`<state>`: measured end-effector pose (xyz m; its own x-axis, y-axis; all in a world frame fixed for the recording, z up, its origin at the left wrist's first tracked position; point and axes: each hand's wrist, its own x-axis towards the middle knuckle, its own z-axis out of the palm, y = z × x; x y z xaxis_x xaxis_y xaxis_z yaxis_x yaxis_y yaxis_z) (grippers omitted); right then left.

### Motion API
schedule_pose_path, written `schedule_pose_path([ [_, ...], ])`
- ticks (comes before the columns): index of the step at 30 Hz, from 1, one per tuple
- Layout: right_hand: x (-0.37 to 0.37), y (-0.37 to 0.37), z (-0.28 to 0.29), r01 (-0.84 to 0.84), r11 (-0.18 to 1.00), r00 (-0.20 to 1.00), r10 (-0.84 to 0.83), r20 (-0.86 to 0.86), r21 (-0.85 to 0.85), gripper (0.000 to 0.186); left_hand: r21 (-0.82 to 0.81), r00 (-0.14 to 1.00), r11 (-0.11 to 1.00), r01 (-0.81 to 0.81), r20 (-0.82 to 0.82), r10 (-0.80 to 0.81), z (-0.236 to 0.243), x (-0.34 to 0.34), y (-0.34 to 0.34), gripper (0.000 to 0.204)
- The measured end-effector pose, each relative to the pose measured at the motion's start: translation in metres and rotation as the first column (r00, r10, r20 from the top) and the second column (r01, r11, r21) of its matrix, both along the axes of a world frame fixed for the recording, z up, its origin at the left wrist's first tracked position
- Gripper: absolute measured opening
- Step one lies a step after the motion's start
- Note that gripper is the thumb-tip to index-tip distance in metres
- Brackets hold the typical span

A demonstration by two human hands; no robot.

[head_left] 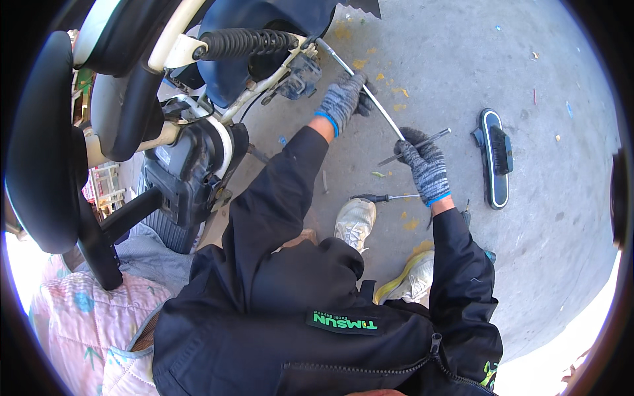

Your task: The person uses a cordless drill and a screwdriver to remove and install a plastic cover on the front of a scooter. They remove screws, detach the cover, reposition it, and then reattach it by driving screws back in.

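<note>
Both my hands wear grey knit gloves with blue cuffs. A long silver T-handle wrench (386,116) slants from the scooter's wheel hub area down to the right. My left hand (345,100) is closed around the middle of its shaft. At the near end, my right hand (424,162) grips the crossbar where it meets the shaft. The wrench's far tip reaches the black scooter's (264,72) lower frame, beside a bracket-like metal part (302,77); what it fits on is too small to make out.
A screwdriver (383,197) lies on the concrete floor by my shoe (356,221). To the right rests an oblong black part with a white rim (495,158). A black spring shock absorber (247,43) sits above the wheel. A pink quilted cover (86,317) hangs at lower left.
</note>
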<state>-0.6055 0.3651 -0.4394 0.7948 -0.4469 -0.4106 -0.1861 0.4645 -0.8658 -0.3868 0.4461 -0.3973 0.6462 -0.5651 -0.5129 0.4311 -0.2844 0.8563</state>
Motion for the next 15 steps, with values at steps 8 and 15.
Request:
schedule_pose_path([
  [8,0.007,-0.009,-0.011,-0.008,0.831,0.998,-0.027,-0.055,-0.556,0.027,-0.026,0.997,0.998,-0.063,-0.045,0.062,-0.008,0.034,-0.004,0.030],
  [15,0.010,-0.001,-0.014,-0.002,0.582,1.000,-0.008,-0.008,-0.813,0.027,-0.090,0.999,0.996,0.007,-0.042,-0.011,-0.018,0.046,0.001,0.026],
])
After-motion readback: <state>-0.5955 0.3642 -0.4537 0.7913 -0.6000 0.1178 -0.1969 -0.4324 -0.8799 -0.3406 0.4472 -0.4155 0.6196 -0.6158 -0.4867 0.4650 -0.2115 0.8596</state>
